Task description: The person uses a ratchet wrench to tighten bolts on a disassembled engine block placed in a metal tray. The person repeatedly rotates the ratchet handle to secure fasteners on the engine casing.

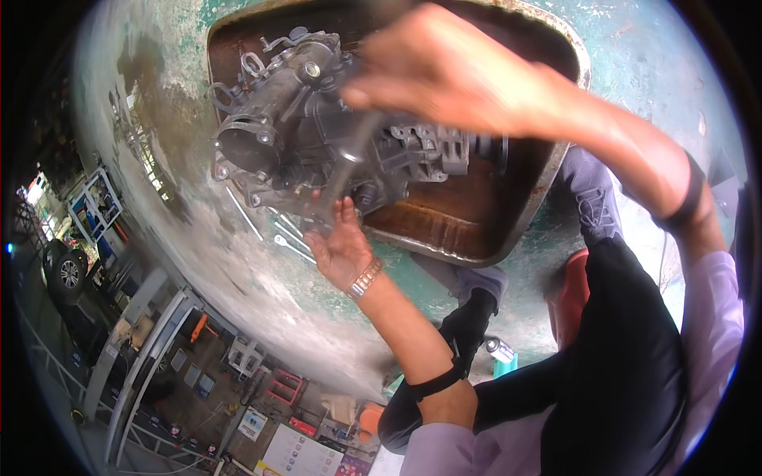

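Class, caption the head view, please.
Bare left hand and blurred right hand at a grey bolted metal assembly in a rusty brown metal tray.

Grey metal assembly, brown tray, mottled green-and-white floor

Lilac shirt, black trousers

Sleeves leave the forearms bare. A black band circles each arm near the elbow, at 5 and 3 o'clock. A gold-toned linked wristband sits at 7 o'clock on the left wrist. Grey shoes, one visibly laced, show at 3 and 4 o'clock.
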